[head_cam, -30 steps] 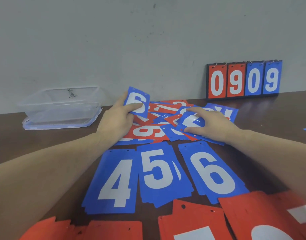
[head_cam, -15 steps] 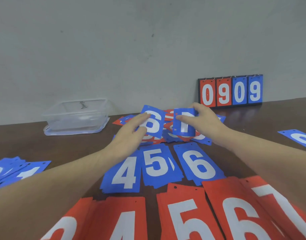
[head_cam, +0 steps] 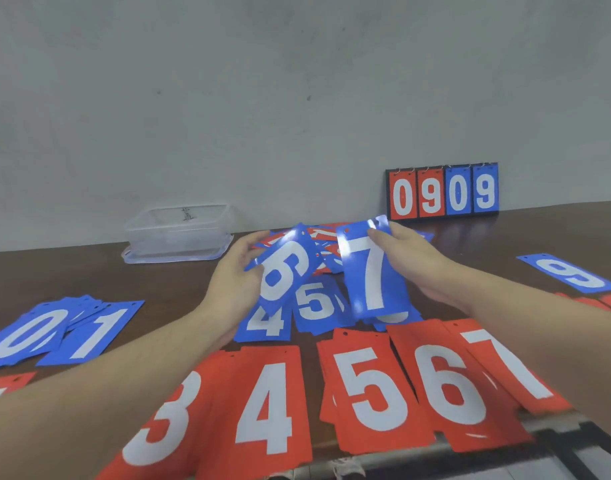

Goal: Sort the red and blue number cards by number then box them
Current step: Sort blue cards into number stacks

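Observation:
My left hand [head_cam: 234, 275] grips a blue 6 card [head_cam: 283, 268], lifted and tilted above the table. My right hand [head_cam: 411, 258] pinches a blue 7 card [head_cam: 373, 271] by its top edge, held upright over the blue row. Below them lie blue piles 4 [head_cam: 266, 323] and 5 [head_cam: 314, 303]. At the left lie blue 0 [head_cam: 23, 337] and 1 [head_cam: 92, 334]. A blue 9 [head_cam: 570, 271] lies at the right. Red piles 3 [head_cam: 165, 420], 4 [head_cam: 269, 407], 5 [head_cam: 373, 389], 6 [head_cam: 449, 382] and 7 [head_cam: 511, 368] line the near edge. A mixed unsorted heap [head_cam: 324, 237] lies behind my hands.
A clear plastic box [head_cam: 179, 233] sits on its lid at the back left. A flip scoreboard [head_cam: 442, 192] reading 0909 leans against the wall at the back right. The dark table's [head_cam: 89, 271] near edge runs just below the red cards.
Both hands have lifted their cards off the heap and drawn them toward me. The right hand's card now shows as a 7. The view has pulled back, showing more sorted piles.

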